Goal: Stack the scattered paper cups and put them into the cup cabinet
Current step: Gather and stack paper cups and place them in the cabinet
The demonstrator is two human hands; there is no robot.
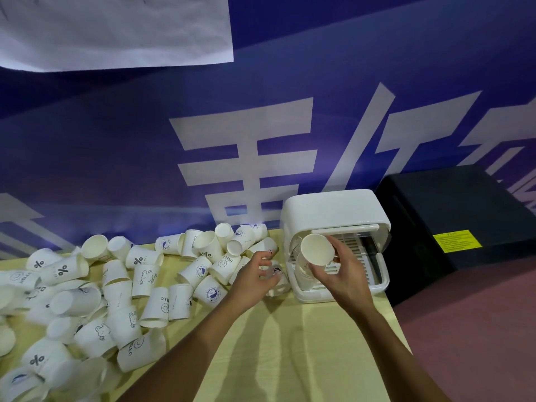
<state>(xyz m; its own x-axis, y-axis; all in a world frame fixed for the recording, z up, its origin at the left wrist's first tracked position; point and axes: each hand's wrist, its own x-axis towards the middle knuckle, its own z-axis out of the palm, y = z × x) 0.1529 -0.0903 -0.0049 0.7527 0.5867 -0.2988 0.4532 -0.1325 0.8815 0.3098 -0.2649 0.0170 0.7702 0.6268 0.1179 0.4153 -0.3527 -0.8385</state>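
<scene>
Paper cups (pixel 116 285) — a big white heap, tipped over every which way on the yellow table (pixel 290 358), spread far out to the left of the left hand (pixel 255 277) and right up to its fingers. Most of them not stacked yet.

Next in size, the cup cabinet (pixel 333 216) — a white box with a round top, standing just behind the right hand (pixel 345 274). Front open, white rack (pixel 362 265) showing inside, past the fingers. A black box (pixel 464 227) further off, to the right of that hand.

Right hand: fingers and thumb curled round one cup (pixel 317 250), held up in front of the open cabinet, mouth turned this way. More cup shapes just under it, near the palm. Hard to tell whether held too or already sitting in the cabinet.

Left hand: fingers bent and spread over a small lying cup (pixel 277 281) with a dark picture on it, just beside the bottom corner of the cabinet. Seems to be touching. Gripping or not, cannot tell.

Probably very light, these cups, with thin walls, soft enough to squash. Smooth too, so maybe a bit slippy. Best to hold round the side, close under the rolled rim, likely the stiffest part, with only a soft squeeze. Better not to pinch the middle hard: easy to dent, and then hard to slide one into the next. For stacking, keep the mouths pointing the same way and push straight in.
</scene>
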